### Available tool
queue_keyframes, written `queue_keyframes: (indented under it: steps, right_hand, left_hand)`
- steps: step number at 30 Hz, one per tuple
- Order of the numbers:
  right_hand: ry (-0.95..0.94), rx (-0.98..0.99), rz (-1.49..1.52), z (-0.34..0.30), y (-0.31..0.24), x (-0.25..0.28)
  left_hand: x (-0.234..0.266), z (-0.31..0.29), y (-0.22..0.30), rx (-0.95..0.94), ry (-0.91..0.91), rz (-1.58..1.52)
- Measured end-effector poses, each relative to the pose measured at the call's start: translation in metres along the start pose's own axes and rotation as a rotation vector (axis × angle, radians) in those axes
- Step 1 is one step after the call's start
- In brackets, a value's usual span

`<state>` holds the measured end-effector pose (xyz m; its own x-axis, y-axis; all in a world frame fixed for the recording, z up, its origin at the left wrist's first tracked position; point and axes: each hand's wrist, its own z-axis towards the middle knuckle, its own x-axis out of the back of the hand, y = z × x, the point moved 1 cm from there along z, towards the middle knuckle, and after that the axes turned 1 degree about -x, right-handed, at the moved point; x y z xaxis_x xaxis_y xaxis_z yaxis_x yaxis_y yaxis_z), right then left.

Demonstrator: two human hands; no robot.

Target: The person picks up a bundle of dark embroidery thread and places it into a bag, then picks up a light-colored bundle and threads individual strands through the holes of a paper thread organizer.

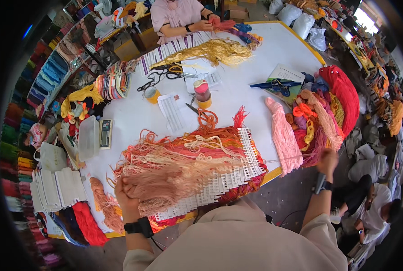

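A dusty-pink skein of thread point(158, 186) lies over a row of white punched cards point(206, 196) at the table's near edge. My left hand point(126, 195) is closed on the skein's left end, its fingers partly hidden. Out to the right, beyond the table edge, my right hand point(328, 161) is closed and a little blurred. Pale strands point(283, 159) stretch taut from the skein across to it. Bundles of orange, coral and cream thread point(188, 143) spread behind the skein, threaded to the cards.
Orange-handled scissors point(207, 118) lie beyond the cards, near a thread cone point(202, 92). Pink skeins point(283, 135) and a multicoloured heap point(307, 119) fill the right side. A scale point(105, 134) and plastic box point(89, 137) stand left. Across the table, another person point(179, 20) handles red thread.
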<state>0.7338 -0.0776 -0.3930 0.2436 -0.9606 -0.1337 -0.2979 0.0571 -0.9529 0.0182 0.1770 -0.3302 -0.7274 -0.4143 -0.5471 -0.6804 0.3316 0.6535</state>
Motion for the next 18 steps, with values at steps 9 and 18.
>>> queue_keyframes:
  steps: [9,18]
  right_hand:
    - [-0.969,0.600,-1.074,-0.114,0.129,-0.148]
    - [-1.475,0.279,-1.051,-0.179,0.199,-0.187]
  left_hand:
    - [-0.047,-0.007,-0.212,0.952,-0.313,0.275]
    - [-0.076,-0.013,-0.315,0.522,-0.169,0.950]
